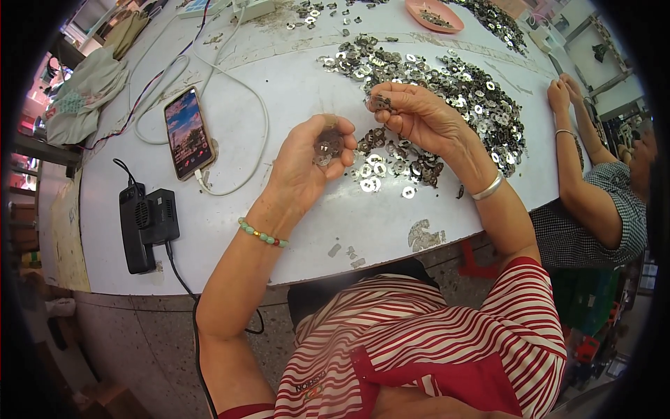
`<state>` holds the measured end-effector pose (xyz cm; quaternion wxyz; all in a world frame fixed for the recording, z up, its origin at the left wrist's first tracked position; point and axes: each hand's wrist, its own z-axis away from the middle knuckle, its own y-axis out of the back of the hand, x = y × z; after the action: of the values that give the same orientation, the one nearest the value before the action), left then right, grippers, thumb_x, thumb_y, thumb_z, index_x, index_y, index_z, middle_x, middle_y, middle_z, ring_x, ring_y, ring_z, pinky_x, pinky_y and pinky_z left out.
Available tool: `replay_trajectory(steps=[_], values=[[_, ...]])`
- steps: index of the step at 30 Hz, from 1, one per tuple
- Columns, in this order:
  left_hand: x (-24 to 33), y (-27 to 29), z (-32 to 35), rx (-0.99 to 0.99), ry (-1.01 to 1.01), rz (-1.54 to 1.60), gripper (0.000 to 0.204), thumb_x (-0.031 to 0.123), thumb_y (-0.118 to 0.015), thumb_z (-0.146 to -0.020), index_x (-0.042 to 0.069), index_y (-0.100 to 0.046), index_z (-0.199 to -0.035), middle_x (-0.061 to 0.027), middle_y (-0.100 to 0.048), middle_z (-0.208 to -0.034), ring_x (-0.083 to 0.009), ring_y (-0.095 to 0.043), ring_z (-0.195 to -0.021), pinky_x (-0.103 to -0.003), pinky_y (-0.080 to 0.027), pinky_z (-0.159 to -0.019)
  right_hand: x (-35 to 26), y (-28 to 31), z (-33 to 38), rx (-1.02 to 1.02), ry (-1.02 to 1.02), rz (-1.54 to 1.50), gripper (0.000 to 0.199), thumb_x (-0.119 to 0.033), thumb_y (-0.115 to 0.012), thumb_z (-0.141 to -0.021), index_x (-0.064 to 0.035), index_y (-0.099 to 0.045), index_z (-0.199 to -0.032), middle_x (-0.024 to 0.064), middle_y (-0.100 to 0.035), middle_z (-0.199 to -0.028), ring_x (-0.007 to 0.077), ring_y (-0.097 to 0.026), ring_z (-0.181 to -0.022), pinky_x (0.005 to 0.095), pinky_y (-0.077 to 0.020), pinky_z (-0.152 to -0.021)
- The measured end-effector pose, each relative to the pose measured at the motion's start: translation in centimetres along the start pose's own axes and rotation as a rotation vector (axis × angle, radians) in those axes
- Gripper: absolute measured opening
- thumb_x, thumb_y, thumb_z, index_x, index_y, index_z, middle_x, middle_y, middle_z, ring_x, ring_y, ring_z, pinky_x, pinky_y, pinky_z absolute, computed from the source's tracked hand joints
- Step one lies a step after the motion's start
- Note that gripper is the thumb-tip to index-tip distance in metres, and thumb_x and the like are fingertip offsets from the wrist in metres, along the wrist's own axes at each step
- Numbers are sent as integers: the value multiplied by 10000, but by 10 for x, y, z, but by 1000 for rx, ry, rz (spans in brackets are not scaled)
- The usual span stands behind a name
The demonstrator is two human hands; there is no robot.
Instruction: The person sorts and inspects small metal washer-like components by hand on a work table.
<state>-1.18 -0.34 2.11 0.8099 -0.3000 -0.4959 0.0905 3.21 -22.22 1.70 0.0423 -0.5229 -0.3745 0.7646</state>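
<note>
My left hand is curled palm up around several small metal pieces, which look round, thin and stacked together. Its fingertips close over them from the right side. Up and to the right, my right hand pinches a small dark metal piece between thumb and fingers. Its exact shape is too small to make out. Below and beyond the right hand spreads a heap of flat silvery metal pieces with holes, mixed with darker ones. A few loose silvery rings lie between my two hands.
On the left lie a phone with a white charging cable and a black device with a cord. A pink tray with small parts stands at the far side. Another person's hands are at the table's right edge.
</note>
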Motion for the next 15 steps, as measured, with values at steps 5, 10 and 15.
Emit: replay_trajectory(steps=[5,10,15], values=[[-4,-3,0,-16,-13,-21,250,193,-429,-911,-11,-573,-902,-93,-587,-744,-153,-568,-596,-222,-401,-440,0,-2,1,-4,0,-17,224,-48,-597,-880,75,-543,-1059,131,-625,-926,151,-647,-774,183,-569,-690],[-4,-5,2,-30,-16,-70,300,205,-382,-952,-29,-567,-971,-112,-598,-788,-170,-595,-621,-216,-473,-476,1,-8,2,-1,-10,37,198,-79,-614,-878,51,-567,-1020,116,-625,-911,129,-632,-740,170,-552,-662],[-5,-9,6,-46,2,-67,321,203,-350,-959,-46,-543,-1021,-137,-606,-827,-197,-618,-654,-253,-511,-509,2,-23,8,17,45,310,190,-151,-626,-887,10,-602,-985,51,-615,-865,77,-587,-654,180,-497,-590]])
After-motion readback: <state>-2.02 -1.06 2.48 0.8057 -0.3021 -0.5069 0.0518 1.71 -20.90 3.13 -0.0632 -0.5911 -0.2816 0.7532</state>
